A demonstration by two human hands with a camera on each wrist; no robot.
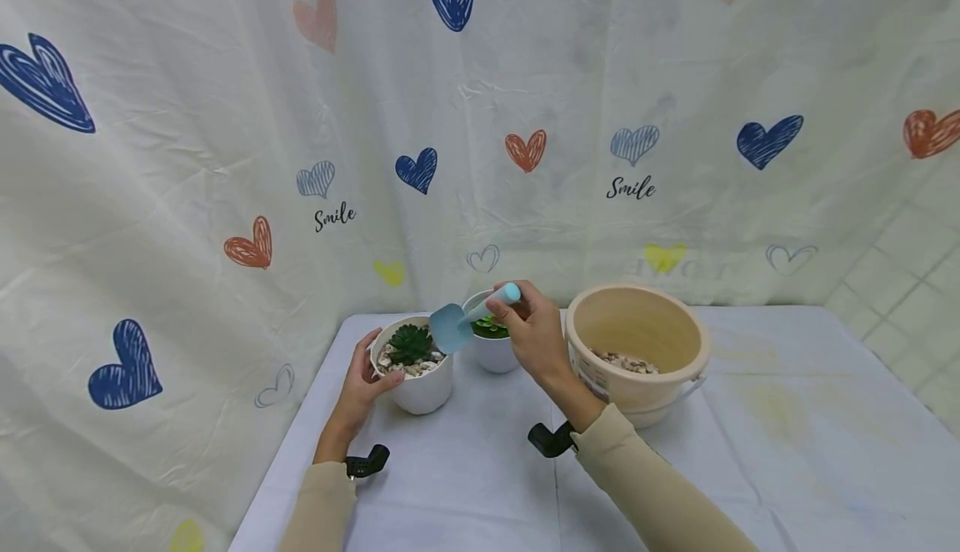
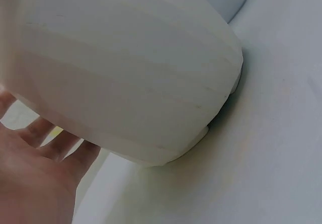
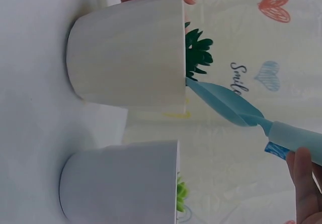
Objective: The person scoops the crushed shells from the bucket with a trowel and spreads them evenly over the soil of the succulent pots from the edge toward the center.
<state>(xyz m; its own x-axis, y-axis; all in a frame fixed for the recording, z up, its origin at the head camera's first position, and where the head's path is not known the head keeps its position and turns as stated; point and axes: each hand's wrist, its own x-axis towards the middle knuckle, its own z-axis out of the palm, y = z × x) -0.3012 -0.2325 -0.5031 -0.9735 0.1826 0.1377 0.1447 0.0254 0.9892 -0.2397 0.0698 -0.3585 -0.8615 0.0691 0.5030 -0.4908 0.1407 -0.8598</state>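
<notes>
The left hand (image 1: pixel 358 389) curves wide around a white pot (image 1: pixel 422 392); the right hand (image 1: pixel 538 339) grips a blue trowel (image 1: pixel 450 329).

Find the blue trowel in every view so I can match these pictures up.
Head: the blue trowel is near the middle across, below mid-height.
Left wrist: not in this picture.
Right wrist: the blue trowel is in the right half, around mid-height, its handle running to the right edge.
Shared landmark: the white pot that the left hand holds.
</notes>
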